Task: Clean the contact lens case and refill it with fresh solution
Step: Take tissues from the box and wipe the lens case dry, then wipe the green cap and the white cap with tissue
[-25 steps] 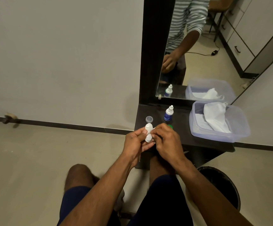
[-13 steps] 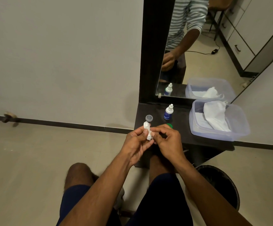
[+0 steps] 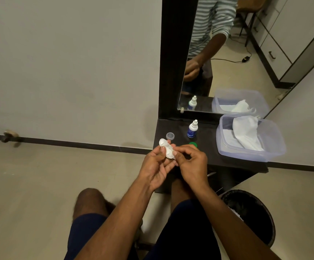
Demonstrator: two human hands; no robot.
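The white contact lens case (image 3: 166,149) is held just above the front left corner of the dark shelf (image 3: 208,151). My left hand (image 3: 156,166) grips it from the left, thumb across its middle. My right hand (image 3: 191,162) pinches its lower end with thumb and forefinger. Whether a tissue is pressed against the case I cannot tell. On the shelf lie a clear round cap (image 3: 170,136) and a green cap (image 3: 193,144), the latter partly hidden by my right hand. The small solution bottle (image 3: 192,129), white with a blue label, stands upright behind them.
A clear plastic box (image 3: 227,152) holding white tissues sits at the shelf's right end. A mirror (image 3: 227,53) in a dark frame rises behind the shelf. A black waste bin (image 3: 255,212) stands on the floor at the right, next to my knees.
My right hand has drawn back from covering the case to a pinch at its lower end. More of the case shows now, tilted up to the left.
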